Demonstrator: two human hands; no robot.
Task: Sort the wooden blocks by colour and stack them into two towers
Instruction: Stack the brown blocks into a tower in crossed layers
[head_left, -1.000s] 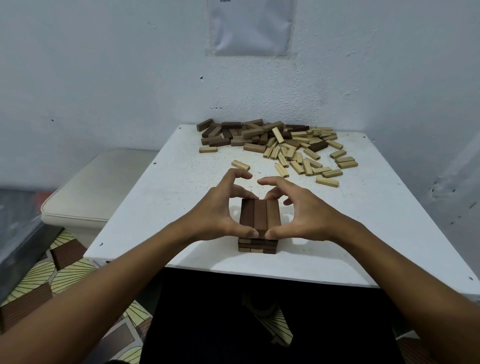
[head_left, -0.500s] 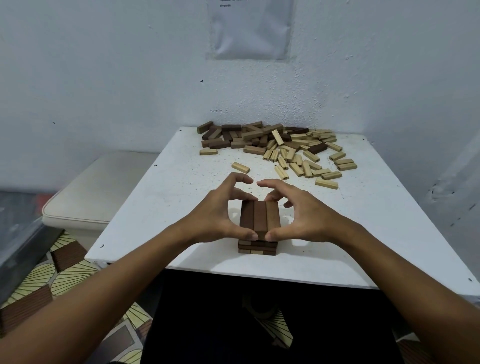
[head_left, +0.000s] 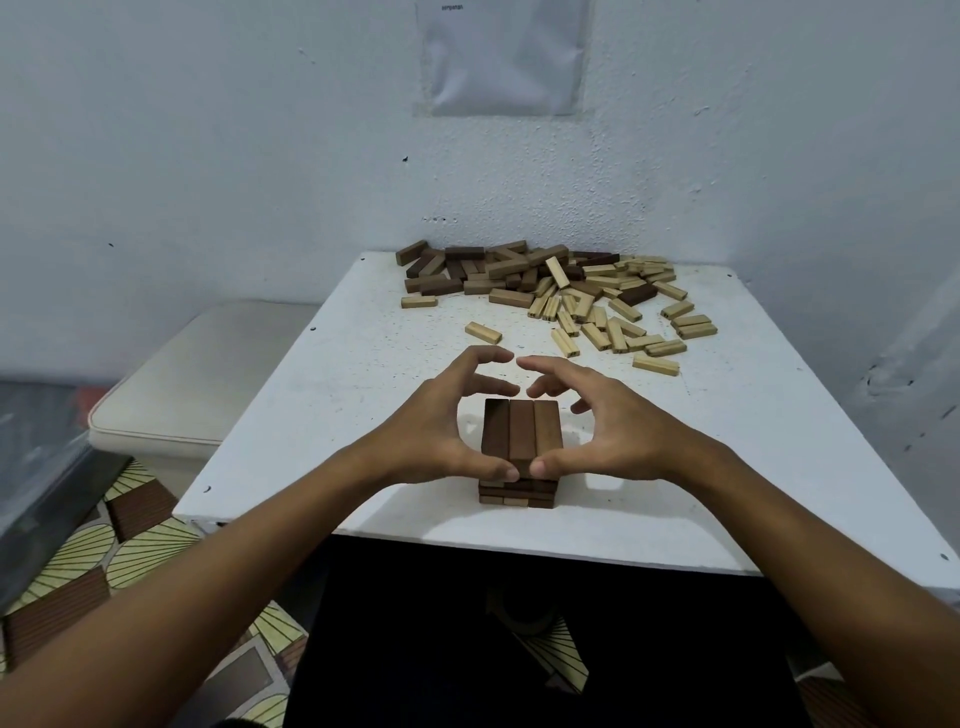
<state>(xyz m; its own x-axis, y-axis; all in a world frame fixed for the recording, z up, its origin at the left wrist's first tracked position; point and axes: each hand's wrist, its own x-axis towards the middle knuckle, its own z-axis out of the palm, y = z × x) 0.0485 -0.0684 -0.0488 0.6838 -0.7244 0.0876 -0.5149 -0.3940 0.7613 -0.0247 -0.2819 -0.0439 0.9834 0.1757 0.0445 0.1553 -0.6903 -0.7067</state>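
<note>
Two hands, left hand (head_left: 441, 436) and right hand (head_left: 613, 431), cup our dark-block tower (head_left: 521, 447) at lower centre, thumbs pinching its top layer. Uneven squeezing could skew layers. Table (head_left: 363, 364) edge lies near below; open room separates tower from loose block pile (head_left: 561, 291) above.

The near ends of the top blocks on the dark tower (head_left: 521, 434) sit behind the thumbs of the left hand (head_left: 434, 434) and the right hand (head_left: 621, 434), so contact there cannot be judged. How many layers the tower has is hard to count; the lower ones show only as thin edges. In the loose pile (head_left: 550, 291) blocks overlap, and those underneath are hidden. Both forearms run out of the bottom edge. The sheet of paper (head_left: 501, 57) on the wall is cut by the top edge, its print too small to read. Under the table (head_left: 322, 384) everything is dark.
</note>
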